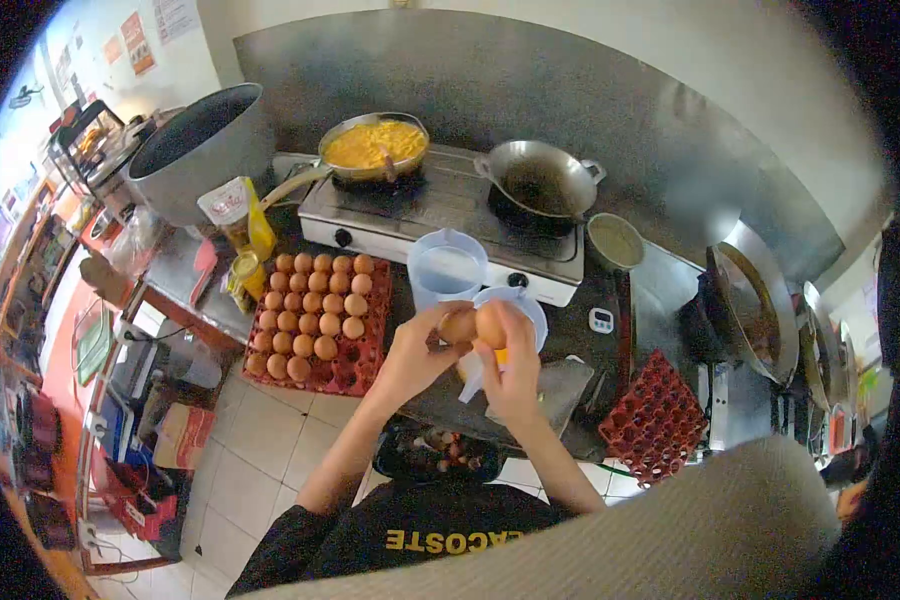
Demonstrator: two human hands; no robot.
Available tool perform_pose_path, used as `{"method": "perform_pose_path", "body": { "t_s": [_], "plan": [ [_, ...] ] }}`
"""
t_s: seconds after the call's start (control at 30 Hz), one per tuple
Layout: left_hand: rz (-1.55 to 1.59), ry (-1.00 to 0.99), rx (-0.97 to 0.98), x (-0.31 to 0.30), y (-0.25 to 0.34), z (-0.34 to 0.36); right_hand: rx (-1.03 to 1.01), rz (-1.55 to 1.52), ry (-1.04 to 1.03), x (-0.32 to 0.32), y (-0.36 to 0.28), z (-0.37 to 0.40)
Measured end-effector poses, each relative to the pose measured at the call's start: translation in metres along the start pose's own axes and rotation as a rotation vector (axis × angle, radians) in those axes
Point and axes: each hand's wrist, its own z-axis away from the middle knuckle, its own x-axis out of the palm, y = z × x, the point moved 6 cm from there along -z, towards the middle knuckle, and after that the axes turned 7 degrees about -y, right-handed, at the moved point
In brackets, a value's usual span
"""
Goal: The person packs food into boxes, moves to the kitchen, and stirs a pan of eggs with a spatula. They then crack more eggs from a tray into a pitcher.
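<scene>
My left hand (422, 350) is closed around a brown egg (456, 325). Fingers of my right hand (512, 368) grip another brown egg (490, 324), held right against the first. Whether either shell is cracked cannot be made out. Both hands are above a pale plastic jug (530, 312), mostly hidden by them, with a bit of orange-yellow showing below the fingers. Just behind stands a translucent jug (448, 265). To the left, a red egg tray (355, 375) holds many brown eggs, with several bare cups at its near right corner.
Behind, a two-burner stove (440, 210) carries a pan of yellow egg (375, 145) and a wok (540, 180). A bare red tray (655, 420), a timer (601, 320) and a small pot (615, 242) are at right. A dark bin (440, 455) with shells sits below.
</scene>
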Motion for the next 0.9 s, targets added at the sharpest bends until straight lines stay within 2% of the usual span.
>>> {"method": "perform_pose_path", "body": {
  "t_s": [0.03,0.13,0.17,0.27,0.37,0.47,0.57,0.77,0.9],
  "plan": [
    [-0.013,0.003,0.041,0.004,-0.001,-0.004,0.054,-0.046,0.050,-0.009,0.006,0.001],
    [-0.133,0.062,0.206,0.010,-0.002,-0.017,0.368,-0.595,0.066,-0.004,0.054,0.011],
    [-0.122,0.032,0.206,0.013,-0.003,-0.022,0.420,-0.624,-0.019,-0.005,0.064,0.011],
    [-0.113,-0.043,0.204,0.018,0.003,-0.034,0.606,-0.809,-0.071,0.004,0.089,0.021],
    [-0.128,-0.064,0.197,0.022,0.002,-0.039,0.672,-0.808,-0.136,0.007,0.100,0.022],
    [-0.106,-0.036,0.154,0.025,-0.006,-0.042,0.506,-0.594,-0.038,-0.002,0.100,0.016],
    [-0.124,-0.004,0.131,0.027,-0.014,-0.044,0.264,-0.284,-0.124,-0.013,0.090,0.004],
    [-0.169,0.012,0.150,0.034,-0.030,-0.047,0.178,-0.196,-0.119,-0.008,0.095,0.003],
    [-0.189,0.013,0.139,0.038,-0.033,-0.048,0.208,-0.144,-0.155,-0.006,0.096,0.004]
  ]
}}
